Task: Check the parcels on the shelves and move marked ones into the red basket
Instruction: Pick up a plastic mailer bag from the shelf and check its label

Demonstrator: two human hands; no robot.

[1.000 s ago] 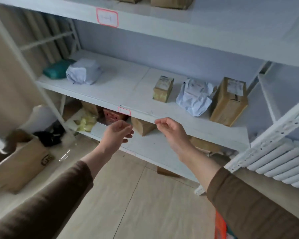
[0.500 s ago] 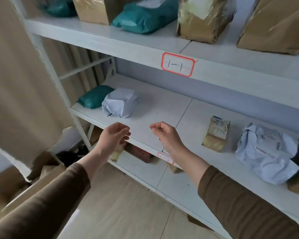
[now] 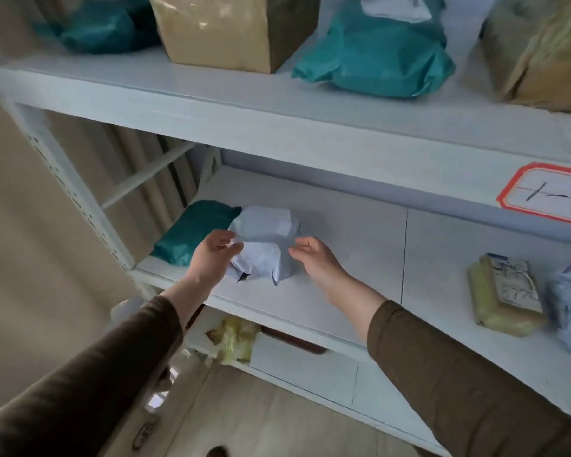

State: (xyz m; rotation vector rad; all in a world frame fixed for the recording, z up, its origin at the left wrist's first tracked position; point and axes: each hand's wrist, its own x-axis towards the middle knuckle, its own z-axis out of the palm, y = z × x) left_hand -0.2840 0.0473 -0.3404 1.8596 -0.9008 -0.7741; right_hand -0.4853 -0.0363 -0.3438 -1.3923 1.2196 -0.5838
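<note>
The head camera is looking down and forward at a white shelf unit, and it is the only view there is. On the middle shelf, toward its left end, a pale grey parcel is lying, a soft wrapped bundle with its folded flaps facing the person. Both hands are reaching in at it from the front. The left hand is sitting at the parcel's left flank, fingers loosely curved and spread wide, fingertips at or just on the wrapping; whether they are actually pressing it cannot be told. The right hand is hanging just beside the parcel's right flank, fingers half curled and holding nothing, with a sliver of shelf showing between it and the wrapping.

So the parcel is lying straight ahead, between the two hands, with the left one nearer. Its longer side seems to be running front to back, away from the person, which would suit a two-sided clasp across the narrow width. No mark is showing on the faces in sight, so it probably needs lifting and turning to be checked.

A teal parcel is lying just behind and to the left, touching or nearly touching the grey one. Further right on the same shelf a small tan box with a written label is resting well apart. The red basket is not in view.
</note>
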